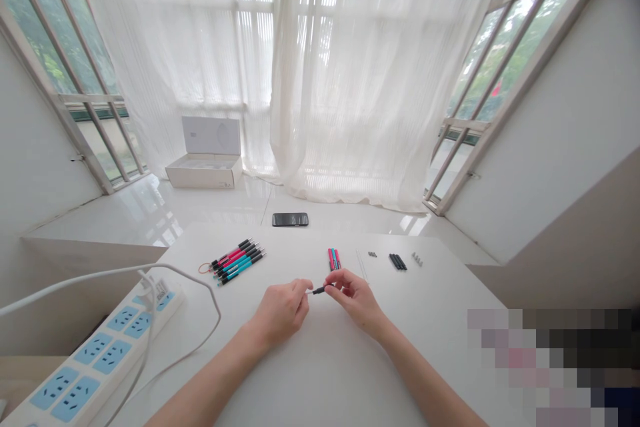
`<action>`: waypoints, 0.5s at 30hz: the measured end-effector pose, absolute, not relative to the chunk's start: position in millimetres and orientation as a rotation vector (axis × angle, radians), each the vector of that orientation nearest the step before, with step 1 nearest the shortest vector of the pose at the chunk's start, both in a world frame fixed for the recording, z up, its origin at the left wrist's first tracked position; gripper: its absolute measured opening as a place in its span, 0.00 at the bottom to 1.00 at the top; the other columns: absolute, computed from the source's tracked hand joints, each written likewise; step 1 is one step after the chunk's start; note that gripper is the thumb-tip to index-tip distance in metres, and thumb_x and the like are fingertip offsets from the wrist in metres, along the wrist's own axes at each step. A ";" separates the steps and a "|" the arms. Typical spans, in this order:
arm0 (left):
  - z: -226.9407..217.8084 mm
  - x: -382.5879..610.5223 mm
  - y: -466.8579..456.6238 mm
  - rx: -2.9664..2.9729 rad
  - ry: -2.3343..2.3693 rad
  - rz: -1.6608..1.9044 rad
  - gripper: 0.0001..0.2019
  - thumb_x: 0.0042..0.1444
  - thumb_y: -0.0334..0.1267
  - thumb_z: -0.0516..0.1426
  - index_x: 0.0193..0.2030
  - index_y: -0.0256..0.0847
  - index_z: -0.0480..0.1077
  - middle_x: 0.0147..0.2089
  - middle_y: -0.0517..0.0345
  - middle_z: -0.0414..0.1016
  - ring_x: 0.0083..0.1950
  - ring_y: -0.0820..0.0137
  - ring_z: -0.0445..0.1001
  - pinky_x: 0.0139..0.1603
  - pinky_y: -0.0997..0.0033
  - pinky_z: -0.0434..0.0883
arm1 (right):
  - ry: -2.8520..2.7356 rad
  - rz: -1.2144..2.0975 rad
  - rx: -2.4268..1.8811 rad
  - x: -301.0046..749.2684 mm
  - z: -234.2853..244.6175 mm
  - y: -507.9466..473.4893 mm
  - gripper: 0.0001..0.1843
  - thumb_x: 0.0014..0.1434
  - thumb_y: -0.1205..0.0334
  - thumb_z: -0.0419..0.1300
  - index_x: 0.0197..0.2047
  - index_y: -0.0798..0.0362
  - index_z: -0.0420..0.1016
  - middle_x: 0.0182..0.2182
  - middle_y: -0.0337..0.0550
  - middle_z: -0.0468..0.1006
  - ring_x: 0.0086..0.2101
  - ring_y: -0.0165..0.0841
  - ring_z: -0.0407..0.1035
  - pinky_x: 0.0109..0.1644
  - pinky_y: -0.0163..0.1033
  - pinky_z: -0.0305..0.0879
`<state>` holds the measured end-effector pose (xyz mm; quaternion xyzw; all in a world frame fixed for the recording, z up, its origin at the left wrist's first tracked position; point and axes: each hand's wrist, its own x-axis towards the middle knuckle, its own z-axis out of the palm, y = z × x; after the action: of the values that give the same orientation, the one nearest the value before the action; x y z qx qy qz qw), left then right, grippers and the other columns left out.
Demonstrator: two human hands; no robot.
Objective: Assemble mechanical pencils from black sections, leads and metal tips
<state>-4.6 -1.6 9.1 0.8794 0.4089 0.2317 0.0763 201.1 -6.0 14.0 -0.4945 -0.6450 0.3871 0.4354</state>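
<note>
Between my two hands, just above the white table [320, 373], is a slim pen part [319, 290] with a black section and a thin pale end. My left hand [281, 312] pinches the pale end. The fingertips of my right hand [356, 302] close on the black end. Right behind my right fingers lie pink pen barrels [334, 256]. Farther right are thin pale rods [361, 265], small dark pieces [373, 254], black pen grips [398, 262] and several silver pen tips [417, 259]. Several pink and blue pens [239, 261] lie side by side left of my hands.
An orange rubber band [204, 268] touches the pens' left end. A power strip [100, 353] with a white cable [190, 273] occupies the left side. Beyond the table are a black phone [290, 219] and an open white box [203, 173], before a white curtain [350, 80].
</note>
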 end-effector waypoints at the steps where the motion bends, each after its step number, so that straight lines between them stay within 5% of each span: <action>1: 9.1 -4.3 -1.7 2.647 1.224 0.693 0.10 0.65 0.35 0.44 0.46 0.42 0.65 0.37 0.57 0.76 0.32 0.69 0.74 0.32 0.72 0.65 | -1.620 0.940 -1.242 201.2 14.7 -6.6 0.12 0.55 0.51 0.61 0.37 0.51 0.73 0.32 0.41 0.75 0.27 0.29 0.63 0.29 0.35 0.61; 15: 9.8 -3.8 -3.7 2.654 1.238 0.725 0.14 0.66 0.44 0.44 0.33 0.42 0.63 0.27 0.60 0.72 0.25 0.72 0.69 0.26 0.73 0.59 | -1.714 0.633 -1.239 199.5 31.3 -19.4 0.13 0.58 0.49 0.57 0.32 0.49 0.73 0.26 0.40 0.74 0.23 0.30 0.63 0.26 0.36 0.62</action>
<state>-3.8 -3.7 9.8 0.8781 0.4095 0.2397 0.0624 199.5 -19.4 31.3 -0.5013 -0.6932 0.2561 0.4501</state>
